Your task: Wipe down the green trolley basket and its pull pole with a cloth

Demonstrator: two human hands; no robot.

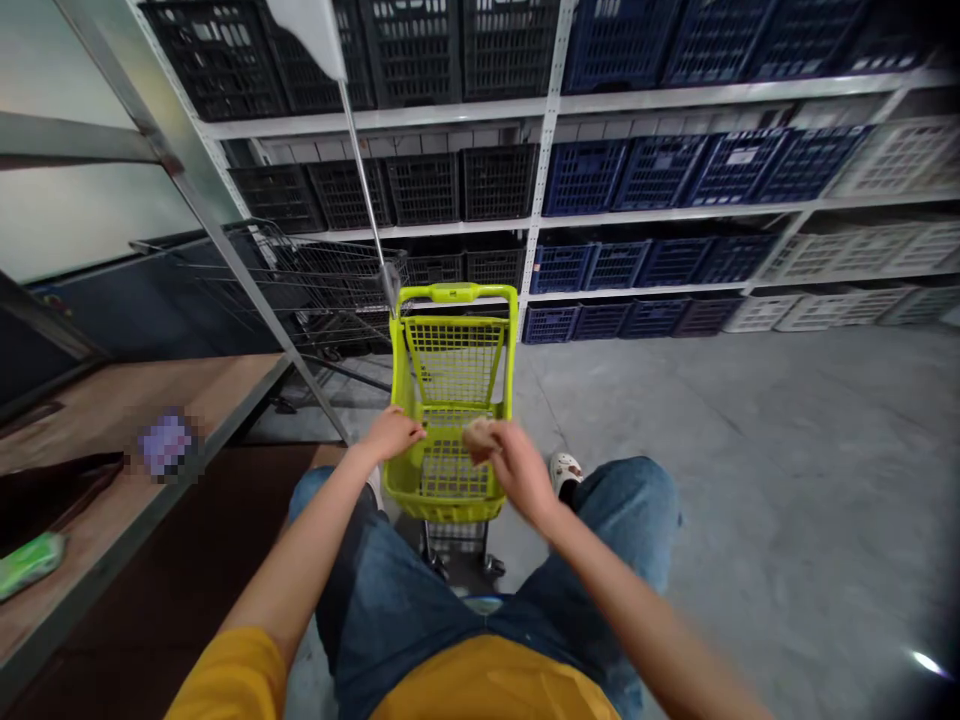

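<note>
A small lime-green shopping cart (450, 505) stands between my knees, its handle turned away from me. The lattice basket has nothing visible lying in it. My left hand (394, 434) is at the basket's left rim, with its fingers curled over the edge. Above the right side of the basket, my right hand (523, 470) pinches a beige, crumpled piece that looks like a cloth (480, 437). The cloth is slightly blurred, and I cannot tell whether it touches the basket. A thin metal pole rises from the cart's far left corner to a white panel.
At left is a wooden bench (217, 375) with a metal frame, carrying a blurred purple packet (166, 443) and a green packet (31, 565). Behind the cart stand a dark wire trolley (315, 285) and shelves of black, blue and white crates (585, 185). Grey concrete floor (787, 480) spreads right.
</note>
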